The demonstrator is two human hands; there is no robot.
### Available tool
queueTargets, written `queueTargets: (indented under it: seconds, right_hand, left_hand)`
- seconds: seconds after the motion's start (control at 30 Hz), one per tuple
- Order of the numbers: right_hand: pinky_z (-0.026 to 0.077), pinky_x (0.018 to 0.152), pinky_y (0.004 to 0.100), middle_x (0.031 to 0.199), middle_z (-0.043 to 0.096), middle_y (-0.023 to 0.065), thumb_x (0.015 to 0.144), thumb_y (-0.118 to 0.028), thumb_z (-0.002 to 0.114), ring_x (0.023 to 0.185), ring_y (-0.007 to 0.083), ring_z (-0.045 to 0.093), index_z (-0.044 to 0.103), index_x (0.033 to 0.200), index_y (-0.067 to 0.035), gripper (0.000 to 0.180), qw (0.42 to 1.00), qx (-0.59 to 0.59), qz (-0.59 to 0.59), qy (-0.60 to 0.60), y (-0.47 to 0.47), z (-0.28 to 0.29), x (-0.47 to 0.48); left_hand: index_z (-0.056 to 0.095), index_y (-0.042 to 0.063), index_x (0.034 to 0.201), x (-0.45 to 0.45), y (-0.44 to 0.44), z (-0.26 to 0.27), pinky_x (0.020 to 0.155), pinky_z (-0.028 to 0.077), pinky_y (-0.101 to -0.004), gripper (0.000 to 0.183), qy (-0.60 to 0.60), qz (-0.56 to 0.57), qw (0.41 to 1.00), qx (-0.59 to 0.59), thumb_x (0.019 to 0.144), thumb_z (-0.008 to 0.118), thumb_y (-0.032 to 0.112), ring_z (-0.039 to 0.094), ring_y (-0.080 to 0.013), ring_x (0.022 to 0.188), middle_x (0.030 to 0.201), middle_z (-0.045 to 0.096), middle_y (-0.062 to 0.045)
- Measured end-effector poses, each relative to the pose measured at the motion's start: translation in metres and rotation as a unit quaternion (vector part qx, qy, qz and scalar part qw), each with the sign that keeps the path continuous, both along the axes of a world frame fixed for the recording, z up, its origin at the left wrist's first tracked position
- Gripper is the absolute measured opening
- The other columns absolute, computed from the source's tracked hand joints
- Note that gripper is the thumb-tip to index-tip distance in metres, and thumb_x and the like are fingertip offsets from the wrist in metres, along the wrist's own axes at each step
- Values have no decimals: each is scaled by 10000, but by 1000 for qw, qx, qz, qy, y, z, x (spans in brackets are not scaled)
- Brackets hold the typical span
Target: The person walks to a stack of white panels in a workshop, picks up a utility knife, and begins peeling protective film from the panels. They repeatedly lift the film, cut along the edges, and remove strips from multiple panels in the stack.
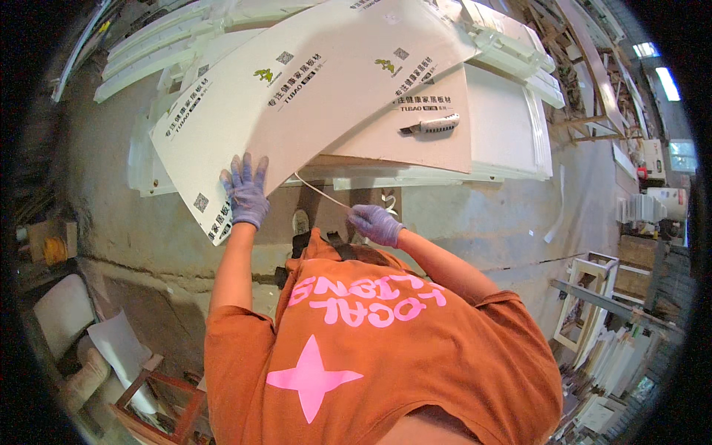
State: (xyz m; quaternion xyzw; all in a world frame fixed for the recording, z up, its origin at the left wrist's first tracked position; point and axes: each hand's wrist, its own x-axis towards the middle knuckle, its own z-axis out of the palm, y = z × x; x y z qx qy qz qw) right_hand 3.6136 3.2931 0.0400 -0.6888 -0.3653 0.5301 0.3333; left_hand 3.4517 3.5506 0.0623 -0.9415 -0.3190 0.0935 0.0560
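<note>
A large white printed board (311, 83) lies slanted across a stack of white panels (500, 111). My left hand (247, 192), in a purple-grey knitted glove, rests spread flat on the board near its lower edge. In my gloved right hand (375, 224), the fingers are closed on one end of a thin pale strip (320, 190), whose other end reaches the board's lower edge. Beneath the slanted board lies another printed board (400, 147). A utility knife (431, 126) with a white and black handle lies on that lower board, its dark blade pointing left.
A curled white strip (390, 204) is on the floor beyond my right hand. White frames (584, 300) and panel pieces stand at the right. A reddish wooden frame (161, 406) and a grey chair (64, 311) are at the lower left. Long white profiles (150, 50) lie at the back left.
</note>
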Motion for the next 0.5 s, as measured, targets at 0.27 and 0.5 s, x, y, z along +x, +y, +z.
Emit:
queueTargets:
  seconds: [0.27, 0.5]
  right_hand:
    - [506, 839, 408, 1119, 558, 144, 794, -567, 581, 993, 265, 566, 451, 1246, -20, 721, 910, 14, -104, 400, 72, 8, 13]
    - [540, 609, 393, 939, 600, 133, 804, -466, 635, 852, 242, 604, 589, 1012, -43, 473, 948, -124, -177, 232, 151, -12, -16]
  left_hand:
    - [191, 239, 1437, 15, -2, 22, 1100, 82, -504, 1071, 12, 0, 998, -68, 552, 765, 422, 140, -374, 1362, 1485, 129, -177]
    - [244, 288, 1422, 44, -7, -5, 1080, 9, -587, 693, -64, 8, 993, -99, 808, 563, 313, 122, -396, 1370, 1502, 127, -145]
